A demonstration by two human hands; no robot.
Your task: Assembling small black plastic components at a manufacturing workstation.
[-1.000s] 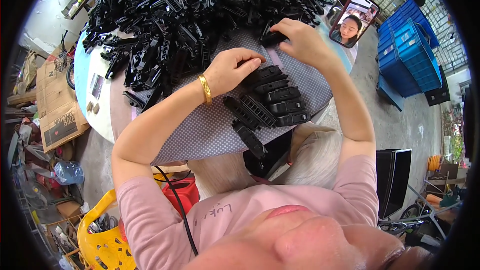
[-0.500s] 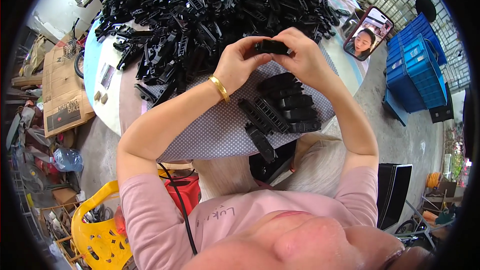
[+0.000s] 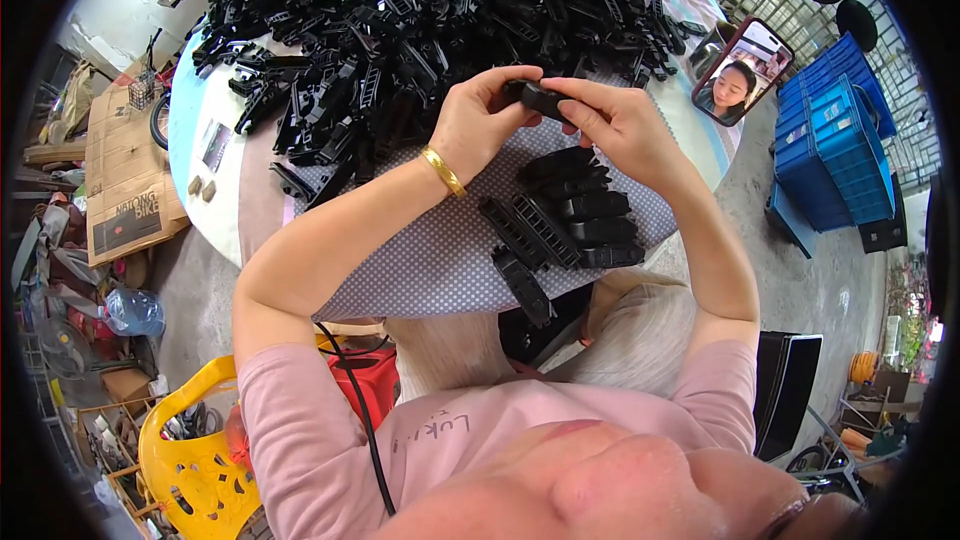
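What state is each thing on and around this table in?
Left hand: closed on a black piece
Right hand: closed on the same piece
Pile of black parts: loosely heaped
Nearer black pieces: laid close together
Phone: tilted, screen lit
Gold bracelet: worn

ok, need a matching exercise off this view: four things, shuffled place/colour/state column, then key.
Things
1. held black part
2. bangle
3. phone
4. heap of black parts

Place, colour or state
A. screen lit
B. piled on the far side of the table
C. between the left hand and right hand
D. gold

Pairs: 1-C, 2-D, 3-A, 4-B
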